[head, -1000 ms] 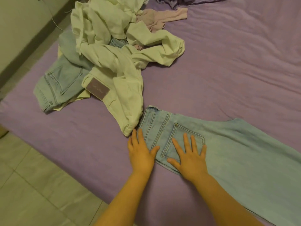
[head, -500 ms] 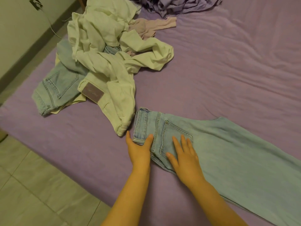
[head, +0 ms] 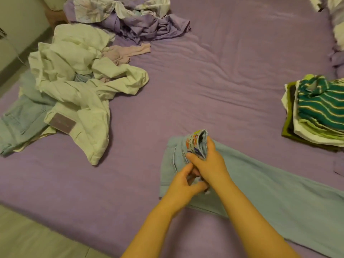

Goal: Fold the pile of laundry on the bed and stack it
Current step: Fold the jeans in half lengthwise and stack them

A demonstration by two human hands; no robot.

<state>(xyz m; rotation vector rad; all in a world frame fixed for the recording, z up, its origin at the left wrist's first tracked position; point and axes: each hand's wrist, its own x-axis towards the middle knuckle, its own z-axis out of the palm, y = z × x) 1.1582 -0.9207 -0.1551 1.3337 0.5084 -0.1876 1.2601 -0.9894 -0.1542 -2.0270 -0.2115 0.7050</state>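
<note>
Scene: A person stands at the near edge of a bed (head: 223, 75) covered in a purple sheet, both hands at the waist of a pair of light blue jeans (head: 279, 198).

Jeans, position: flat on the bed near its front edge, at 6 o'clock in the view, waistband at the left end.

Jeans, long axis: runs from the waistband at about 10 o'clock out to the legs at about 4 o'clock, leaving the view at the right edge.

Right hand (head: 208, 164): fingers curled around the far corner of the waistband, lifting it so a printed inner lining shows.

Left hand (head: 183, 185): fingers curled at the near waist edge, pinching something small; what it is cannot be told.

Nearer hand: both sit on the waistband end; the legs lie away toward 4 o'clock, on the right hand's side.

Unfolded pile (head: 78, 81): pale garments heaped at 10 o'clock, well apart from the jeans.

Folded stack (head: 320, 108): striped top uppermost, at 3 o'clock, beyond the jeans' legs.

Likely next: a fold along the long axis, then a carry toward 3 o'clock.
</note>
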